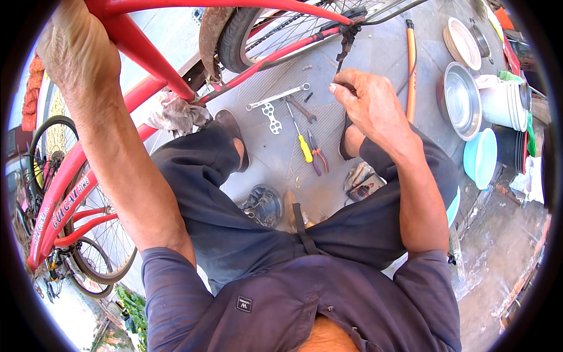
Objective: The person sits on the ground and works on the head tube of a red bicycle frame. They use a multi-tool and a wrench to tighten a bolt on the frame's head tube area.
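My left hand (81,50) reaches up against the red bicycle frame (135,50) at the upper left. Its fingers are out of sight. My right hand (375,105) is closed in a pinch below the rear derailleur (347,42), with a thin dark strand at its fingertips that I cannot make out clearly. Behind the derailleur is the rear wheel (240,41). Between my feet lie a long combination wrench (278,97), a flat wrench with several holes (271,119), a smaller wrench (302,110), a yellow-handled screwdriver (305,149) and pliers (318,154).
A crumpled rag (177,113) sits by the frame. A dark round container with metal parts (262,205) stands between my legs. An orange tube (411,73) lies on the right. Beyond are a metal basin (461,100), white buckets (503,104) and a turquoise basin (481,158).
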{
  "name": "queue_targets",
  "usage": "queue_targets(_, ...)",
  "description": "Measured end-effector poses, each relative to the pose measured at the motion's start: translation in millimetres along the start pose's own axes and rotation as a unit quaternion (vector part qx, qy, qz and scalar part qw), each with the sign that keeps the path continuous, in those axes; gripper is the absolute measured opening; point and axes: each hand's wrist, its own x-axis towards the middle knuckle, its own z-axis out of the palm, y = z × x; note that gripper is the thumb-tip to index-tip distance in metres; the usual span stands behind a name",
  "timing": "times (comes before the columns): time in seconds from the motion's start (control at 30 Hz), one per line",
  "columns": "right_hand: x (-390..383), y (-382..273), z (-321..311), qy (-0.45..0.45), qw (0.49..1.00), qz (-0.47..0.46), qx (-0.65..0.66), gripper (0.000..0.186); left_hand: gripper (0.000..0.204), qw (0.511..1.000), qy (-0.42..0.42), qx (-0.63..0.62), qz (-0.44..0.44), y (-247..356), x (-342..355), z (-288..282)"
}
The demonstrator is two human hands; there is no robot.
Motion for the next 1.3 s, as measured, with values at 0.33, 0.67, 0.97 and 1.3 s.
queue_targets(0.33,0.0,-1.5,-1.8,-0.009,1.000,0.008,0.006,0.022,0.065,0.998,0.028,-0.043,-0.021,8.5,-4.1,12.6)
queue_targets(0.67,1.7,4.2,-11.5,0.034,0.998,0.043,0.014,0.025,0.042,0.991,0.105,-0.065,0.051,35.5,-17.2,44.7)
queue_targets(0.97,1.8,1.9,-13.0,0.019,0.999,0.026,-0.001,0.024,0.042,0.993,0.089,-0.070,0.008,10.3,-7.1,17.3)
queue_targets(1.3,0.7,3.0,-13.1,0.028,0.999,0.022,0.014,0.024,0.041,0.986,0.126,-0.094,0.050,31.2,-15.2,44.5)
